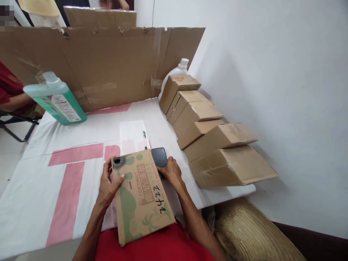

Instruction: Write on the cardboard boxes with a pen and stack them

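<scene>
A flat cardboard piece (141,197) printed with green shapes, "COCONUT" and a handwritten "2422" lies slanted from the table edge onto my lap. My left hand (107,185) grips its left edge, thumb on top. On the opposite side, my right hand (171,173) holds the right edge, fingers resting by a black phone (159,156) that lies just beyond the cardboard. A pen (145,139) lies on the table behind the phone.
A row of several sealed brown boxes (212,137) leans along the white wall at right, with a white bottle (178,72) behind. A green liquid jug (58,99) stands far left. A cardboard screen (103,65) blocks the back. A person's red sleeve (8,87) shows at left. A woven hat (250,232) lies lower right.
</scene>
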Motion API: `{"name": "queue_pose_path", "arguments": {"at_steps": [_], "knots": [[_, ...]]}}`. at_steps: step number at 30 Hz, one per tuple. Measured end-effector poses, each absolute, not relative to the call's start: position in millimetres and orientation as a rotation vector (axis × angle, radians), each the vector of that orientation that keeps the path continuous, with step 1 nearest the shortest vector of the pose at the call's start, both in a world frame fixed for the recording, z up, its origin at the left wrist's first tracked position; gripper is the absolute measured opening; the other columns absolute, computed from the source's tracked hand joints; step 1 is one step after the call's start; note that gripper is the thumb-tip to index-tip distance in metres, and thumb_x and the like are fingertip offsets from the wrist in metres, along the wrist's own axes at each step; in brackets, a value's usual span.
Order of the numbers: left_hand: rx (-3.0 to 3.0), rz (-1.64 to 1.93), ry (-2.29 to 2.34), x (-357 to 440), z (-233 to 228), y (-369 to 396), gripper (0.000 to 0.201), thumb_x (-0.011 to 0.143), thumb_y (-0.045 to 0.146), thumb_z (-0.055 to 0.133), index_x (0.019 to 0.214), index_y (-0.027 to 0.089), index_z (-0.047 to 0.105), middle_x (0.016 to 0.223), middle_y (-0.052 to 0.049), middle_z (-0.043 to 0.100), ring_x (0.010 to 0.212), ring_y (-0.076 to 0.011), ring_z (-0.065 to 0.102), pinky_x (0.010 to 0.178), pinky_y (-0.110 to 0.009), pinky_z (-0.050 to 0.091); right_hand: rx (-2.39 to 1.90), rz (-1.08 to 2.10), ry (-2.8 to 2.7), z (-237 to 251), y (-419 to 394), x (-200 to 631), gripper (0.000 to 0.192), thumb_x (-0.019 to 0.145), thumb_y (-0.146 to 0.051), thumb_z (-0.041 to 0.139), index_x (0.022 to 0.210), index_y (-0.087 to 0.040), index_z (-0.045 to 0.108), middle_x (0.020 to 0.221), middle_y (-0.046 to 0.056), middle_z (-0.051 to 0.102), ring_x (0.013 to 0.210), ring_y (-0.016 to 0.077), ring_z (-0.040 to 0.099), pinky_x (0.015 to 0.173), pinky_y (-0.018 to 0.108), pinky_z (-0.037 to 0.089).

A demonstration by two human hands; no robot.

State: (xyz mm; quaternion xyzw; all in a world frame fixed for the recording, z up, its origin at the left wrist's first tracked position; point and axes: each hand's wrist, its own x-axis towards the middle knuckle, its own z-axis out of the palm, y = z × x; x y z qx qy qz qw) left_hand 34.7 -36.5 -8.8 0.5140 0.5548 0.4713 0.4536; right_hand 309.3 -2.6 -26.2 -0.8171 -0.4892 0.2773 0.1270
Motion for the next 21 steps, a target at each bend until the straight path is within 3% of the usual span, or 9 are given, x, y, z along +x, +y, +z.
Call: {"name": "queue_pose_path", "arguments": {"at_steps": [3,5,8,11,15,17,21], "knots": [[1.268,1.17,1.365,34,-10,-36,0.078,0.082,0.055,0.078,0.147,0.028,0.045,0.15,-0.012,0.053,0.141,-0.0355,0.053,0.121,-0.054,0.041,-2.031,1.073,-1.236,-36,-6,321,0.036,0.072,-0.043,0.081,0.093,-0.017,0.067,0.1,0.013,0.077,0.101,0.0338,0.073,0.081,0.036,0.055],[1.263,1.178,1.36,34,-10,-36,0.078,0.082,0.055,0.078,0.147,0.027,0.045,0.149,-0.012,0.054,0.141,-0.0356,0.053,0.121,-0.055,0.041,-1.891,1.163,-1.197,-38,-12,328,0.033,0.079,-0.045,0.071,0.096,-0.018,0.068,0.097,0.008,0.079,0.095,0.0292,0.074,0.079,0.035,0.056],[1.261,1.17,1.356,34,-11,-36,0.078,0.082,0.055,0.078,0.147,0.027,0.045,0.148,-0.013,0.055,0.139,-0.0354,0.054,0.12,-0.055,0.042,-1.728,1.228,-1.01,-23,-22,336,0.044,0.082,-0.048,0.068,0.113,-0.017,0.065,0.103,0.008,0.079,0.092,0.0265,0.076,0.078,0.037,0.06],[1.263,1.157,1.351,34,-11,-35,0.078,0.083,0.054,0.078,0.147,0.027,0.045,0.148,-0.013,0.054,0.139,-0.0353,0.054,0.119,-0.055,0.043,-1.381,1.362,-0.704,17,-30,337,0.053,0.079,-0.049,0.081,0.119,-0.02,0.063,0.108,0.01,0.079,0.086,0.0267,0.078,0.076,0.041,0.064],[1.288,1.157,1.353,38,-9,-33,0.077,0.083,0.051,0.078,0.147,0.026,0.045,0.149,-0.014,0.054,0.139,-0.0349,0.055,0.118,-0.053,0.043,-0.995,1.634,-0.736,75,-31,313,0.047,0.086,-0.045,0.083,0.124,-0.022,0.068,0.116,0.011,0.079,0.086,0.0236,0.079,0.079,0.039,0.066],[1.309,1.165,1.344,41,-8,-32,0.076,0.083,0.05,0.078,0.146,0.026,0.045,0.149,-0.014,0.054,0.138,-0.0342,0.055,0.118,-0.053,0.042,-0.819,1.827,-0.734,88,-29,289,0.051,0.09,-0.056,0.076,0.126,-0.021,0.071,0.118,0.013,0.079,0.087,0.0239,0.079,0.079,0.038,0.066],[1.341,1.244,1.335,42,-10,-33,0.071,0.084,0.054,0.077,0.143,0.024,0.051,0.144,-0.012,0.059,0.134,-0.0315,0.057,0.118,-0.051,0.044,-0.565,2.211,-0.531,82,-25,236,0.071,0.099,-0.075,0.047,0.124,-0.014,0.073,0.115,0.017,0.079,0.097,0.0274,0.078,0.085,0.043,0.065]]}}
